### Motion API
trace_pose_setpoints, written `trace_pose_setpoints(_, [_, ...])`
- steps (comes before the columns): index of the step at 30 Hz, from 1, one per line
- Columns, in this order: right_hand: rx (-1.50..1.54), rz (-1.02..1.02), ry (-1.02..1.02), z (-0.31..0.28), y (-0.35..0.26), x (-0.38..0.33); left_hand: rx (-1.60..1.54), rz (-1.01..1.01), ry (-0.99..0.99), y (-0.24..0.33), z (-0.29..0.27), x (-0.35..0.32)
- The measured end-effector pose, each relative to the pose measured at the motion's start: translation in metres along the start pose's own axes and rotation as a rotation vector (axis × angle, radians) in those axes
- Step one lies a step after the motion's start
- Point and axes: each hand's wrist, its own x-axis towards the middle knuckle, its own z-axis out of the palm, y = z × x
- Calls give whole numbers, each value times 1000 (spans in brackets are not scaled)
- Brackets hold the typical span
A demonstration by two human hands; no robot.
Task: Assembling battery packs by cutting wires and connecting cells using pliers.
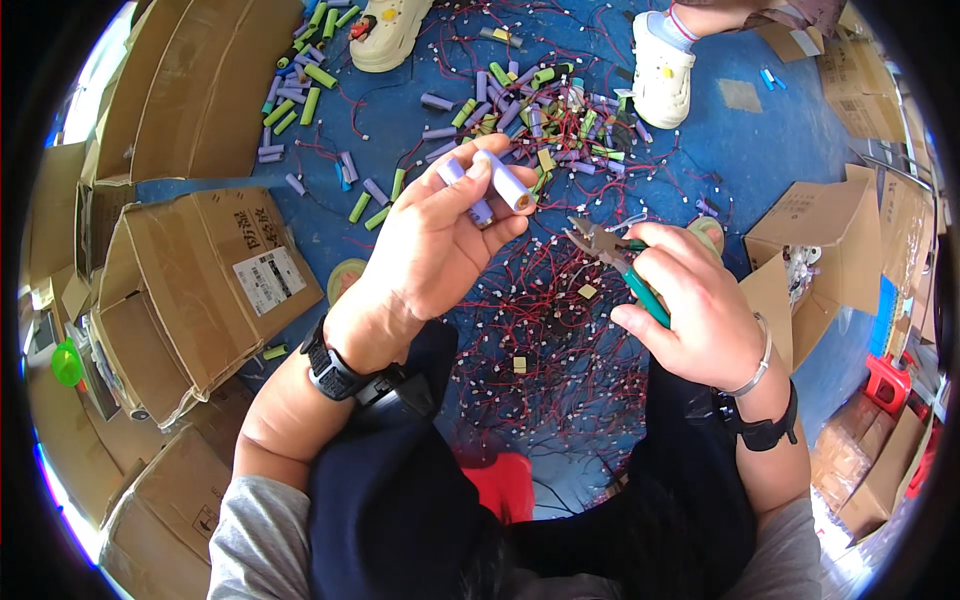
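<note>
Two purple cylindrical battery cells (507, 184) are held in the fingers of my left hand (428, 232), one lying across the fingertips and the other under the thumb. My right hand (690, 295) is closed round the green handles of a pair of cutting pliers (645, 292). The metal jaws point left toward the cells and stand a little apart from them. Beyond my hands lies a heap of purple and green battery cells (535, 118) tangled with red wires. Below my hands, many cut red and black wires (545, 320) with small white connectors cover the floor.
A closed-sided cardboard box (215, 290) stands at left, with more cartons behind it. An open box (815, 250) with small parts stands at right. Loose cells (290, 105) lie at far left. Another person's white clogs (662, 75) are at the far side. A red stool (500, 487) is beneath me.
</note>
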Motion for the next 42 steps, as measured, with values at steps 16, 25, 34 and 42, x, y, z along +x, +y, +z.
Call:
trace_pose_setpoints(16, [-136, -91, 214, 7, -4, 8, -115, -113, -61, -2, -9, 4])
trace_pose_setpoints(25, [-80, -9, 159, 13, 2, 0, -25, 353, 720, 119, -171, 61])
trace_pose_setpoints(34, [-83, 8, 74, 15, 8, 5, 956, 383, 919, 94, -226, 55])
trace_pose_setpoints(42, [-54, -4, -5, 22, 6, 0, 1778, 114, 1039, 46, -199, 61])
